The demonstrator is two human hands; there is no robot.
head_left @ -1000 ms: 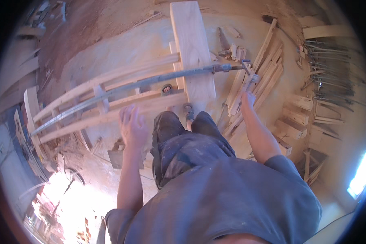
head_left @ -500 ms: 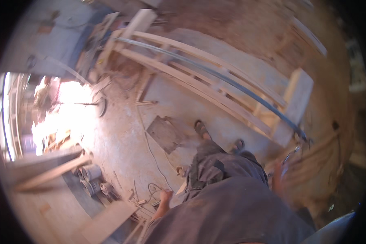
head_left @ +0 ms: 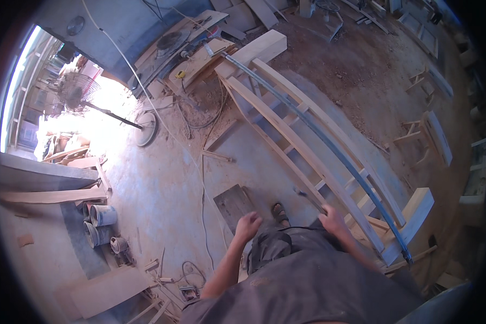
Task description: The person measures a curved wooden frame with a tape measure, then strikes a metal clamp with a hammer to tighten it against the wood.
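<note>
I see my right hand (head_left: 332, 218), just right of centre in the lower frame, closed around a thin dark tool (head_left: 309, 198) that points up-left. My left hand (head_left: 248, 225) hangs free at lower centre with fingers loosely curled, holding nothing, above the dusty floor (head_left: 162, 189). The long wooden frame (head_left: 308, 156) with its dark metal bar clamp (head_left: 335, 154) runs from upper centre to lower right, just beside my right hand.

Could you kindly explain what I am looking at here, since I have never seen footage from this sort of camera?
A wide fisheye camera on a person's head looks down, so straight edges bend. Their left hand hangs empty above a dark flat board. Their right hand grips a thin dark tool; what kind is unclear. On the dusty concrete floor lies a long pale wooden ladder-like frame with a curved grey metal bar along it. A standing fan and grey buckets sit left.
</note>
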